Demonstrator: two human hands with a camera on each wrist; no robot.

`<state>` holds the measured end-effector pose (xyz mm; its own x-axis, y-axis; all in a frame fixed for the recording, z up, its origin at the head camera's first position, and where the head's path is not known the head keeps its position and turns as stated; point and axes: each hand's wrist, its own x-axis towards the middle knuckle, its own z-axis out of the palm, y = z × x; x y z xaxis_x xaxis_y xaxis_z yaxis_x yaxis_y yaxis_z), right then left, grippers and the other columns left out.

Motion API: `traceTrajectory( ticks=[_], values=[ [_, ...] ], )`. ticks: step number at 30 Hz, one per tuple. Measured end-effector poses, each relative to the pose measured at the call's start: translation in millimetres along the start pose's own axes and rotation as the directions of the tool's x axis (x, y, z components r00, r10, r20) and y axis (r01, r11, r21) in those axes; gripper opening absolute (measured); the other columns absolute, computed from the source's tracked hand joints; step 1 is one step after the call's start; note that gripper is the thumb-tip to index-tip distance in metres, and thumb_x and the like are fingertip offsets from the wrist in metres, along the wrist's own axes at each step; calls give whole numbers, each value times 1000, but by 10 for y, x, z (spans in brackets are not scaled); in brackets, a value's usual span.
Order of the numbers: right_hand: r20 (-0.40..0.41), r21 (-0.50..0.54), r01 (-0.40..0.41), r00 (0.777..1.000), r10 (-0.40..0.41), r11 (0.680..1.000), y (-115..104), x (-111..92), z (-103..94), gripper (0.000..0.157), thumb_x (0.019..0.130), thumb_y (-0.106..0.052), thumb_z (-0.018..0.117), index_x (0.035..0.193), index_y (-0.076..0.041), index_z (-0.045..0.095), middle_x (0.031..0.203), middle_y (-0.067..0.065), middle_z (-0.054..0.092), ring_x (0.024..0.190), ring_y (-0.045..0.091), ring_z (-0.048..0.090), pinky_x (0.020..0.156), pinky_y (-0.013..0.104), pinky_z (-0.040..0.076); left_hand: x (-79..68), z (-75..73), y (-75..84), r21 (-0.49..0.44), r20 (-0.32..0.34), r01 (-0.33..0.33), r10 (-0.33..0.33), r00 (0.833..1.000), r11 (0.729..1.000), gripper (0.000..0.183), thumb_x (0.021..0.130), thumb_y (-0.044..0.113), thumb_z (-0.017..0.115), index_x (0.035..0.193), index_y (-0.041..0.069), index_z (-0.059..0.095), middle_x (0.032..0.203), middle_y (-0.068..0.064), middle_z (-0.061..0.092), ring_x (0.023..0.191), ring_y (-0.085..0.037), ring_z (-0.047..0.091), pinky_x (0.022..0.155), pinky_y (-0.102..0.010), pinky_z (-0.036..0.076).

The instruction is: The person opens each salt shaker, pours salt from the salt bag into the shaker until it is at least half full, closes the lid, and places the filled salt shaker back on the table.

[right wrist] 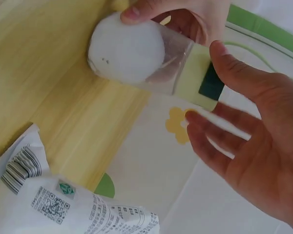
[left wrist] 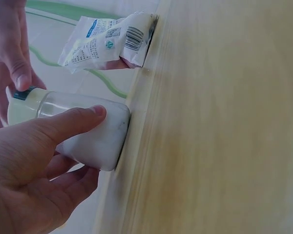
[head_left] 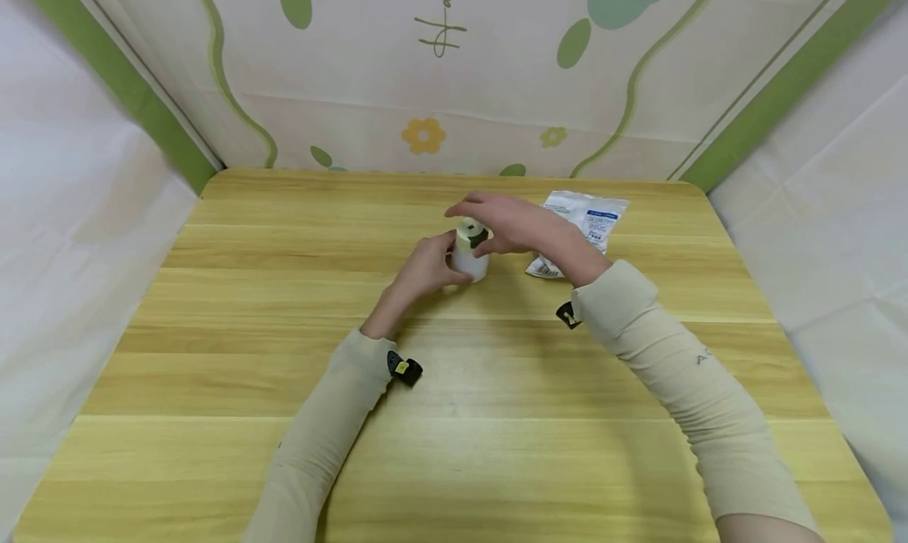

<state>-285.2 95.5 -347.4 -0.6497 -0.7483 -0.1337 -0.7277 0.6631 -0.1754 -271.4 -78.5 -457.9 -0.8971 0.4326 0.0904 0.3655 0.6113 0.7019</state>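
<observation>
A clear jar (head_left: 470, 265) stands on the table, filled partway with something white. Its pale yellow-green lid (right wrist: 193, 75) carries a dark green patch on the side. My left hand (head_left: 430, 265) grips the jar's body, thumb on one side and fingers round the other, as the left wrist view shows. The right hand (head_left: 514, 224) is at the lid, its thumb (right wrist: 234, 66) against the edge by the dark patch. Loosely spread, the other fingers (right wrist: 210, 141) reach past the lid's far side, one of them partly hidden behind it.
A white printed packet (head_left: 592, 220) with a barcode lies right of the jar, behind the right forearm. The wooden table (head_left: 454, 417) ends at a patterned cloth (head_left: 355, 78) at the back. White cloth hangs along both sides.
</observation>
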Motion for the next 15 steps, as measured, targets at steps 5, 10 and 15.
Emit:
traceTrajectory(
  ticks=[5, 10, 15],
  values=[
    [30, 9, 72, 997, -72, 997, 30, 7, 21, 51, 83, -12, 71, 130, -17, 53, 135, 5, 48, 124, 25, 46, 102, 41, 39, -13, 16, 12, -2, 10, 3, -3, 1000, 1000, 58, 73, 23, 80, 122, 6, 53, 113, -9, 63, 101, -20, 60, 85, -34, 50],
    [17, 10, 35, 999, -35, 999, 8, 36, 35, 44, 84, -15, 70, 125, -14, 57, 124, 6, 54, 114, 24, 52, 96, 38, 43, -16, 4, 15, -8, -8, 7, -7, 1000, 1000, 57, 73, 23, 80, 121, 8, 53, 113, -7, 62, 100, -19, 60, 84, -33, 50],
    [-20, -74, -45, 999, 43, 996, -17, 60, 60, 48, 84, -36, 68, 122, -9, 57, 113, 9, 57, 99, 22, 56, 85, 35, 47, -17, -8, 17, -14, 1, 11, -11, 1000, 1000, 54, 74, 24, 79, 120, 10, 54, 111, -5, 63, 97, -17, 60, 81, -33, 51]
  ],
)
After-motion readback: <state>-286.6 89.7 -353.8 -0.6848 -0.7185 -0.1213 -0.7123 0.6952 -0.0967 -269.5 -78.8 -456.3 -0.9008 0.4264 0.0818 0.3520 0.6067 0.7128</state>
